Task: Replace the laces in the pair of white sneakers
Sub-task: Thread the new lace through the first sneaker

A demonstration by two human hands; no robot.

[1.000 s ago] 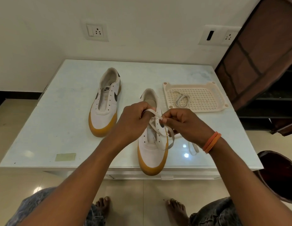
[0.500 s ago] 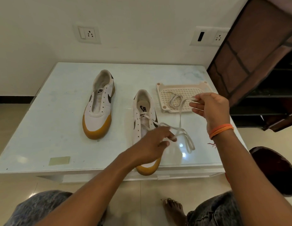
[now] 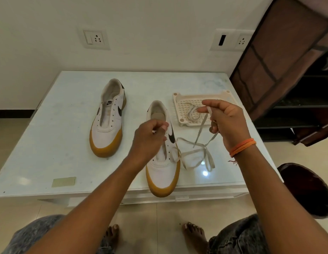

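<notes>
Right hand (image 3: 225,123) raised over the pale glossy worktop (image 3: 49,136), fingers pinched on one end of a flat off-white shoelace (image 3: 194,156). From there the lace drops to a loose heap on the worktop just right of the near white leather sneaker with gum-yellow sole (image 3: 162,158), then runs into its lower eyelets. Left hand (image 3: 150,138) hovers above that sneaker's tongue, fingertips curled together on what looks like the lace's other tip (too small to be sure). Second matching white sneaker (image 3: 109,120), unlaced, sits well left. Coiled lace (image 3: 193,113) rests in the cream perforated plastic tray (image 3: 179,107).
</notes>
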